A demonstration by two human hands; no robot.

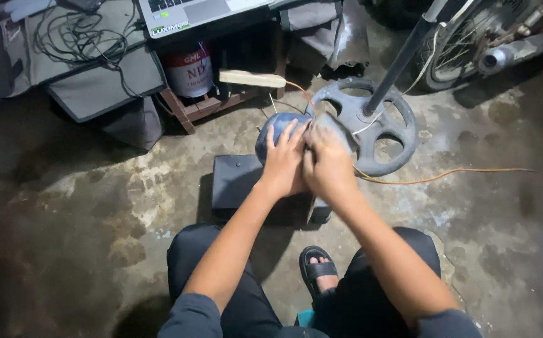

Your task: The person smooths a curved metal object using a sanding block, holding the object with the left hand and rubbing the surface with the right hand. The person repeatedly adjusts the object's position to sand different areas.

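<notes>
My left hand (282, 164) lies over a rounded blue-grey housing (276, 130) that rests above a flat black box (234, 181) on the concrete floor. My right hand (328, 168) is right beside it, fingers curled and pressed on a grey piece (334, 128) at the housing's right side. Both hands touch each other. What the fingers grip underneath is hidden. An orange wire (459, 172) runs out from under the hands to the right.
A round grey stand base with holes (387, 128) carries a slanted dark pole (403, 53). A wheel (465, 44) stands far right. Behind lie a paint bucket (189, 72), wooden stick (253, 79), laptop (202, 12), cables (77, 37). My sandalled foot (318, 272) is below.
</notes>
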